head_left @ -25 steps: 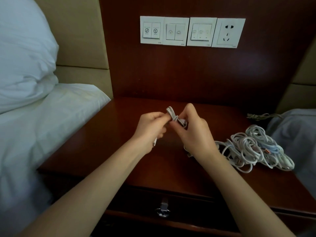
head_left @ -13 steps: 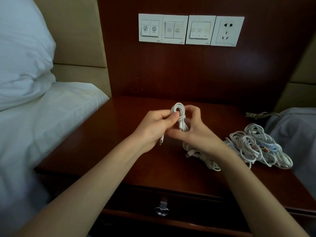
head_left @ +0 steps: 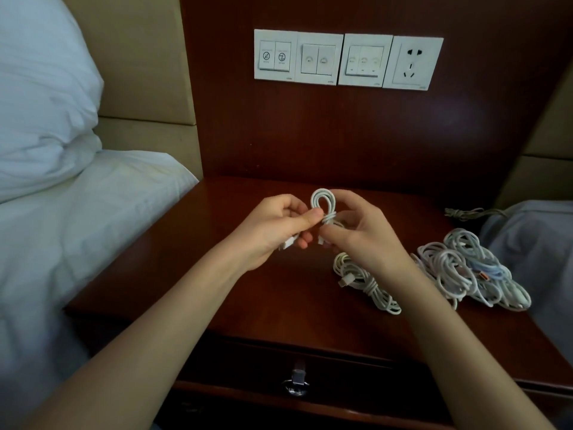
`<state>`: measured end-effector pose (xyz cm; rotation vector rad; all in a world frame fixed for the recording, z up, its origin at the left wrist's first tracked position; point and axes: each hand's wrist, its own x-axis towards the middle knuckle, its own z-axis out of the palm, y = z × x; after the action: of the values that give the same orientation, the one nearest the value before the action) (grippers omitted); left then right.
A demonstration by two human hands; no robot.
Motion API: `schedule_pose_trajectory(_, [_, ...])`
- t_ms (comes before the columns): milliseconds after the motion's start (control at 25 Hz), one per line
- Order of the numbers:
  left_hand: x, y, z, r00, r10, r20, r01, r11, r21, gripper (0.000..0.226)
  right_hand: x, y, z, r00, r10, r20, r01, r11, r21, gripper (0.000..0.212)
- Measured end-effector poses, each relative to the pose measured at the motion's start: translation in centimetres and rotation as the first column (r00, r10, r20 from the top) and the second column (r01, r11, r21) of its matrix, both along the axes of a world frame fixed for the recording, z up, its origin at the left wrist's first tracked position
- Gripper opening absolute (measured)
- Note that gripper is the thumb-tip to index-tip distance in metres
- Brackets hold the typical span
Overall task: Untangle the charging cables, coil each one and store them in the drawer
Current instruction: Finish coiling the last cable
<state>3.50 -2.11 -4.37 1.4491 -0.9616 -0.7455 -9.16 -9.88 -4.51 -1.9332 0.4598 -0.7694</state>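
Since a second ago the coiled cable [head_left: 324, 191] has come up out of the fingers. Its loop now stands clear above both hands, and we see a turn of cord wrapped round its waist. We judge the tail is being bound round the bundle, so this coil is nearly done.

Our left hand [head_left: 273, 231] pinches the waist between thumb and forefinger, with the other fingers curled under it. A connector [head_left: 286, 243] pokes out below toward 7 o'clock. Our right hand [head_left: 362, 240] is curled on the wrap from the 3 o'clock side and seems to hold the loose end.

The bundle is held above the nightstand [head_left: 248, 290]. Its long axis runs 12 to 6 and the loop points to 12.

A finished coil [head_left: 366, 283] lies at 4 o'clock of the hands, and the tangled pile [head_left: 465, 268] is further out at 3. The drawer [head_left: 341, 377] at 6 looks shut, and nothing is stored yet.
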Motion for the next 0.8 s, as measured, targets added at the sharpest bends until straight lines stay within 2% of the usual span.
schedule_pose_trajectory(120, [-0.2, 0.1, 0.2, 0.999, 0.046, -0.011, -0.046, 0.998, -0.048, 0.019, 0.2, 0.1, -0.4, 0.998, -0.051, 0.021, 0.053, 0.996, -0.076, 0.019])
schedule_pose_trajectory(240, [-0.4, 0.2, 0.3, 0.998, 0.010, -0.055, -0.015, 0.995, -0.094, 0.015, 0.6, -0.2, -1.1, 0.991, -0.132, -0.010, 0.130, 0.985, -0.109, 0.016])
schedule_pose_trajectory(360, [-0.5, 0.1, 0.2, 0.984, -0.067, -0.166, 0.041, 0.988, -0.151, 0.024, 0.6, -0.7, -1.2, 0.975, -0.222, -0.009, 0.221, 0.975, -0.034, 0.014])
schedule_pose_trajectory(440, [-0.4, 0.0, 0.0, 0.967, -0.132, -0.218, 0.086, 0.975, -0.205, 0.028, 0.4, -0.8, -1.0, 0.974, -0.225, 0.007, 0.224, 0.973, 0.065, 0.018])
schedule_pose_trajectory(600, [-0.3, 0.2, -0.9, 0.988, -0.157, -0.003, 0.153, 0.967, -0.203, 0.016, 0.2, -0.5, -0.8, 0.984, -0.178, 0.010, 0.175, 0.976, 0.130, 0.007])
schedule_pose_trajectory(720, [-0.6, -0.1, -1.0, 0.996, -0.087, 0.027, 0.091, 0.977, -0.195, 0.017, 0.2, -0.4, -0.8, 0.987, -0.162, 0.007, 0.159, 0.977, 0.142, 0.007])
schedule_pose_trajectory(800, [-0.8, -0.2, -1.1, 0.993, -0.042, 0.107, 0.061, 0.982, -0.180, 0.018, 0.4, -0.4, -0.9, 0.985, -0.174, 0.006, 0.171, 0.975, 0.141, 0.005])
